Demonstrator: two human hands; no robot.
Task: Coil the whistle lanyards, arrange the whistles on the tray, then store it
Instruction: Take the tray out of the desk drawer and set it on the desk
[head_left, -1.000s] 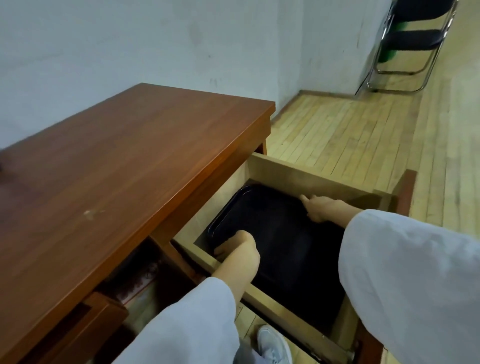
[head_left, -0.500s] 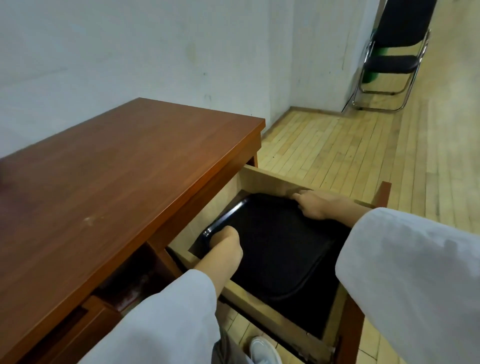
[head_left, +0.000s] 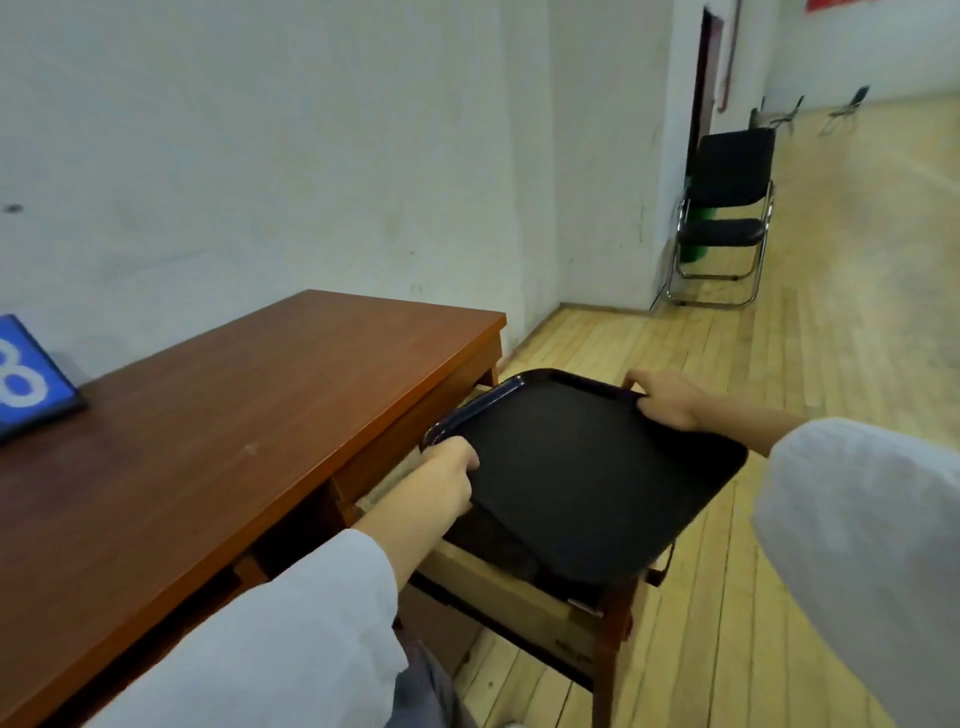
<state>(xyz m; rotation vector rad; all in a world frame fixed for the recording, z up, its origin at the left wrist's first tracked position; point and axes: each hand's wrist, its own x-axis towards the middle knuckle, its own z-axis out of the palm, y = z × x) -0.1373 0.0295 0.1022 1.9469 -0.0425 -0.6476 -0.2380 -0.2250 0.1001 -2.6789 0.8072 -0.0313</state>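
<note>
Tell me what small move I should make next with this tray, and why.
Probably swing the tray left and set it flat on the desk. Your left hand and right hand grip its opposite edges, it hangs tilted above the open drawer, and nothing lies on it.

The desk (head_left: 234, 441) is reddish-brown with a fine darker wood grain. At its front edge the tray (head_left: 582, 467) is plain black, with a bluish sheen on the rim nearest the desk. The drawer (head_left: 498, 577) below is pale raw wood. On the desk's left end lies a blue card (head_left: 26, 384) with a white figure. Beyond the desk, the floor (head_left: 831, 338) is pale yellow strips, the wall (head_left: 260, 156) whitish, and the chair (head_left: 727, 208) black with a shiny metal frame.
</note>
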